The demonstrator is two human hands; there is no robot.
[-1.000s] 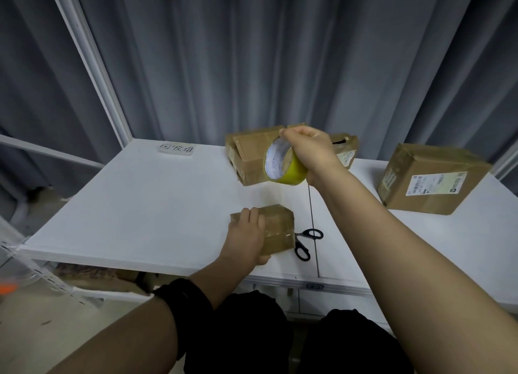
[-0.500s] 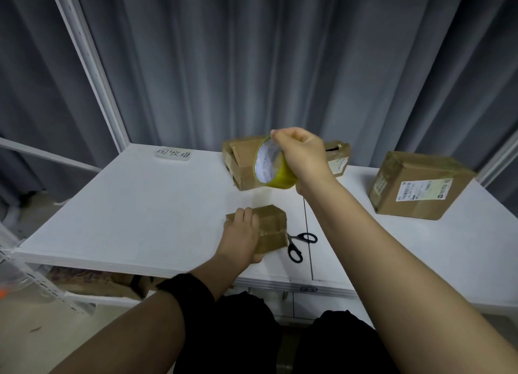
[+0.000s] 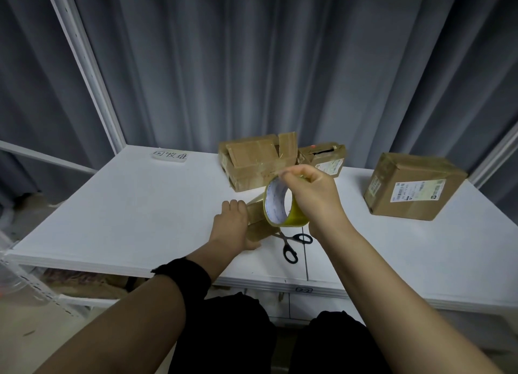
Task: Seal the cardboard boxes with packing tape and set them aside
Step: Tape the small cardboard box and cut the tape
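Centre of frame: the left hand [image 3: 232, 229] holds the small box [image 3: 256, 221] on the white table [image 3: 140, 205], fingers curled over its left end. The right hand [image 3: 314, 195] grips the tape roll [image 3: 297, 219] just above the box, fingers wrapped round its rim.

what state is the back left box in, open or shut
Open: on the back left box, one top flap stands upright instead of lying flat and taped down.

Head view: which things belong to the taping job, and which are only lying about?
Job: small box, held by left hand; tape roll in right hand; scissors, likely for cutting; open box behind; second box beside it; labelled box at right.
Lying about: paper note at the table's back; grey curtain.
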